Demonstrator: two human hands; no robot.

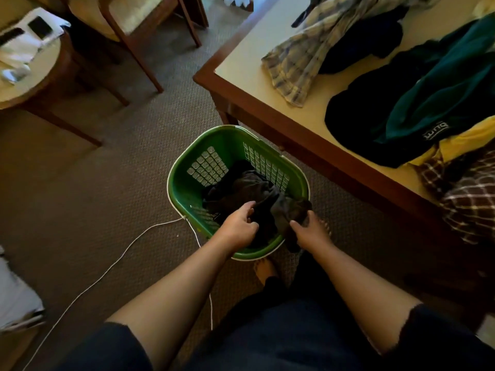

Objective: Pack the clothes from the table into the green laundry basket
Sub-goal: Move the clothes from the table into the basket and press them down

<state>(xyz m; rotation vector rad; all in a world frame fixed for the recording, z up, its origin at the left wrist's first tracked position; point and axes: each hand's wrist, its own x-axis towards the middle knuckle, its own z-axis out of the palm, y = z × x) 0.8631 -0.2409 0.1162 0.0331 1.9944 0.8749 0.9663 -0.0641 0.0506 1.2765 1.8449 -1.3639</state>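
Note:
The green laundry basket [187, 183] stands on the carpet beside the table's corner. A dark grey garment [257, 194] lies crumpled inside it and hangs over the near rim. My left hand [238, 226] grips the garment at the basket's near side. My right hand [312, 231] holds the garment's edge over the near right rim. On the table [246, 62] lie a plaid shirt [302, 54], a dark green sweatshirt [442, 89], a black garment [351, 121], a yellow piece [460, 143] and a brown checked cloth [466, 194].
A white cable [120, 255] runs across the carpet to the basket. A wooden chair [134, 28] and a round side table [29, 73] with a phone and papers stand at the far left. My bare feet are beside the basket's near side.

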